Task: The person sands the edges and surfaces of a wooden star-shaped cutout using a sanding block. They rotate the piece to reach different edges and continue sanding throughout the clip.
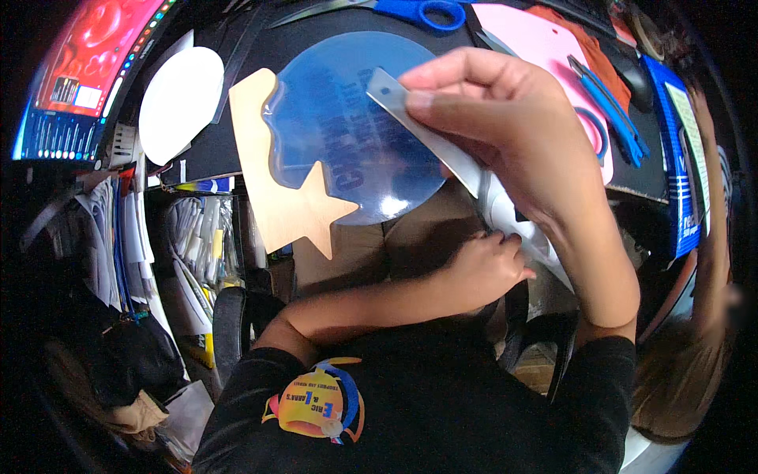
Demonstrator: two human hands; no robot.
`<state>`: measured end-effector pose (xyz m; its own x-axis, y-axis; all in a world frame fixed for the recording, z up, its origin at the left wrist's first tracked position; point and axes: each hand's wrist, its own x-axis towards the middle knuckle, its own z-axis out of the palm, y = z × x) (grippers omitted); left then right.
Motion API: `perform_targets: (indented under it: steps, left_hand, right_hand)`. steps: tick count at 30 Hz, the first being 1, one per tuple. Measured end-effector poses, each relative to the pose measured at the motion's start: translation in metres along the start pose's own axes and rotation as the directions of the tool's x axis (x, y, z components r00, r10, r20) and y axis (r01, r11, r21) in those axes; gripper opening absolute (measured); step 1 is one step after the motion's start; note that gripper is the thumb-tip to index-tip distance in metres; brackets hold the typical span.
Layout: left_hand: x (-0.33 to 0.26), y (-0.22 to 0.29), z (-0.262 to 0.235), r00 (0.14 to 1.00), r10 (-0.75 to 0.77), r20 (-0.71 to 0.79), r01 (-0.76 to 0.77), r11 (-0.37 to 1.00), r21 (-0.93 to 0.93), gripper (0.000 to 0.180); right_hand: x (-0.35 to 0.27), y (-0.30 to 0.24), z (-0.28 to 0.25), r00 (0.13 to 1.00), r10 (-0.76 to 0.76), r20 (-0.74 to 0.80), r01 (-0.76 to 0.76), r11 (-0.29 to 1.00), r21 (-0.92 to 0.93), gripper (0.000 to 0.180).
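My right hand (513, 118) pinches a flat silver-grey strip (442, 150) with a small hole at its upper end, like a metal ruler. The strip slants over the right side of a round, clear blue-tinted plate (347, 103) with dark lettering. Along the plate's left and lower edge runs a pale wooden piece (257, 158) with a star (320, 209) at its lower corner. My left hand (489, 268) lies lower, below the right wrist, its fingers curled in beside a glossy white strip or sheet (501, 205). What those fingers hold is hidden.
Blue-handled scissors (434, 14) lie at the far edge. At right are a pink board (529, 35), a blue cutter (612, 110) and a blue pack (679, 158). A white rounded piece (181, 103) and a lit screen (87, 79) stand left, above papers (103, 237).
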<state>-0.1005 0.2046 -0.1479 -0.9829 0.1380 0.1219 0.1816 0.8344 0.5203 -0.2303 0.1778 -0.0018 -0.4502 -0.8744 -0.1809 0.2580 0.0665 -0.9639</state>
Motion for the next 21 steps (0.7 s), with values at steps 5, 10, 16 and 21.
perform_targets:
  steps: [5, 10, 16, 21]
  left_hand:
    - [-0.016, 0.004, -0.052, 0.983, 0.138, -0.123, -0.160, 0.969, -0.190, 0.047]
    - [-0.078, -0.005, -0.166, 0.951, 0.275, -0.139, -0.295, 0.943, -0.152, 0.043]
    - [-0.107, -0.041, -0.223, 0.874, -0.273, -0.402, 0.402, 0.872, 0.281, 0.086]
    - [-0.103, -0.064, -0.218, 0.886, -0.375, -0.273, 0.450, 0.839, 0.305, 0.105]
  right_hand:
    - [0.003, -0.003, 0.000, 0.997, -0.072, 0.031, 0.078, 0.877, -0.474, 0.016]
    - [0.016, 0.008, 0.013, 0.970, -0.212, 0.122, 0.240, 0.734, -0.635, 0.014]
    - [-0.005, 0.004, 0.004, 0.994, -0.112, 0.015, 0.100, 0.806, -0.583, 0.021]
    - [0.001, 0.004, -0.014, 0.904, -0.334, -0.266, 0.102, 0.774, -0.624, 0.028]
